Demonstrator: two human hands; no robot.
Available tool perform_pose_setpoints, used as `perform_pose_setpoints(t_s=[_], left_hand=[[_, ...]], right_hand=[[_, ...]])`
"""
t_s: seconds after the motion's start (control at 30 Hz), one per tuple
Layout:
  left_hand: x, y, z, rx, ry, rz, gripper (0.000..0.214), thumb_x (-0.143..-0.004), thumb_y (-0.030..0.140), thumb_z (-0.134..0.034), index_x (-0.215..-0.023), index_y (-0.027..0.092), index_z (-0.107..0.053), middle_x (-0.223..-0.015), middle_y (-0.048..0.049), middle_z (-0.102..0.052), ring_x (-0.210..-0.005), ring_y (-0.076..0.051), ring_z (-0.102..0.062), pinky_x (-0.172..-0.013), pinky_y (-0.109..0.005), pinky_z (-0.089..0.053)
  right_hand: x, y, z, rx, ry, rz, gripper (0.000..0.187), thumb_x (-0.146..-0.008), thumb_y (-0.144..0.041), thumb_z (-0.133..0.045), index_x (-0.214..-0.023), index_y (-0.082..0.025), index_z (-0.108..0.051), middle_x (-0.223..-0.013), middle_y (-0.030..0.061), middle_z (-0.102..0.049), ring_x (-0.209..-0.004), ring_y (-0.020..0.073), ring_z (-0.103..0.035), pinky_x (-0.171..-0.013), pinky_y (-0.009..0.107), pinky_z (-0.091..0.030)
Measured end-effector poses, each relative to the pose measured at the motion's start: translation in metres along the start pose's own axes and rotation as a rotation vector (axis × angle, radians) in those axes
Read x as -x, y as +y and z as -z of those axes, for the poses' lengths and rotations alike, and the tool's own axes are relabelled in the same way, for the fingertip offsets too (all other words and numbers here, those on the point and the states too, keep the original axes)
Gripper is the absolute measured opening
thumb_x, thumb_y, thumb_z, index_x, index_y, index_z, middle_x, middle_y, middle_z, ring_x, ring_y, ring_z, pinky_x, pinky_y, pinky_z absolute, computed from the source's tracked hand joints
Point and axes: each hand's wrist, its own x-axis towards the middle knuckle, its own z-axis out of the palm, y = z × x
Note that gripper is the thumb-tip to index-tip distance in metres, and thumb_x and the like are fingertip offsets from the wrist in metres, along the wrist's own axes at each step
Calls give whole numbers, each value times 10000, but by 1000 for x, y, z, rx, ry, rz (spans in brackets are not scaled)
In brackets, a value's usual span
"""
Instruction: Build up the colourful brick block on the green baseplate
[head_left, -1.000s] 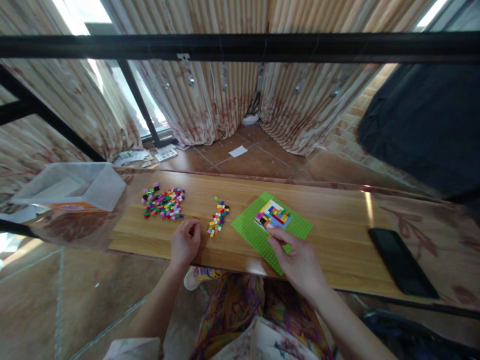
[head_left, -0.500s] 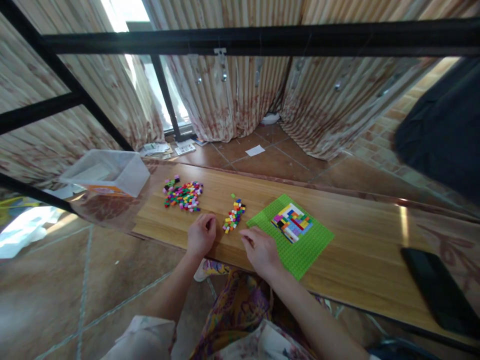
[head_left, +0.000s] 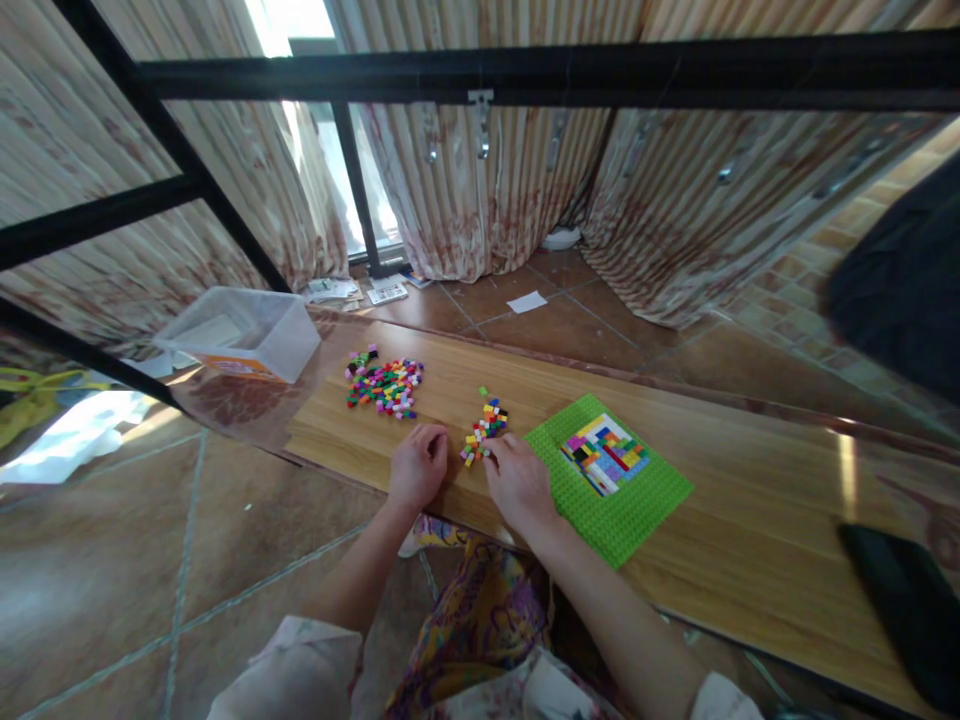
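My right hand (head_left: 519,484) reaches into the near end of a small pile of coloured building bricks (head_left: 491,418), thumb and forefinger pinched at a small brick there. Beside that pile on the left, my left hand (head_left: 417,466) rests at the table's near edge with its fingers curled closed. What it holds, if anything, is hidden. A larger heap of mixed bricks (head_left: 386,385) lies beyond the left hand. To the right of my right hand is a green studded baseplate (head_left: 637,520), turned cornerwise. On it sits a multicoloured flat block of bricks (head_left: 606,453), with white and blue parts.
A clear plastic box (head_left: 281,335) with an orange label stands at the table's far left. A dark phone (head_left: 904,605) lies at the right end of the wooden board (head_left: 757,480). A black metal bar (head_left: 375,80) crosses above, before striped curtains.
My right hand has moved forward and left onto the small pile, its fingertips now among the bricks. My left hand stays curled by the table edge. The whole view has shifted slightly.
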Motion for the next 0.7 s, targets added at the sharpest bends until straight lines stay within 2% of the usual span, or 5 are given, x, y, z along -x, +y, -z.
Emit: perform_pose_setpoints(t_s=[0.17,0.4,0.57,0.7], left_hand=[[1,-1,0,-13,-8,4,170,-881,199,-480,-848,183,-646,-840,-52,-681,-795,-175,-622,-737,-288,-474],[0,-1,0,-17,-7,6,179,-881,213,-475,-858,190,-651,-840,-52,-684,-799,-177,-628,-741,-291,-479],[-1,-2,0,-16,0,-4,187,-884,233,-468,-858,187,-647,-841,-54,-685,-804,-179,-629,-751,-293,-478],[-2,-4,1,-13,-11,-23,202,-886,252,-459,-858,184,-647,-846,-58,-689,-812,-187,-633,-756,-304,-480]], right_hand=[[-2,3,2,-20,15,-12,256,-911,-129,-442,-1008,-190,-670,-966,73,-632,-940,185,-559,-861,282,-403],[-8,-2,1,0,-26,63,277,-904,-173,-502,-1142,-212,-639,-1038,89,-612,-1003,201,-548,-893,306,-417],[-17,-7,3,85,-66,99,203,-895,-201,-544,-1062,-207,-659,-1034,92,-623,-1003,217,-537,-887,326,-427],[-22,-10,4,163,-68,99,194,-914,-170,-490,-1001,-185,-663,-1019,101,-639,-989,230,-535,-869,337,-436]])
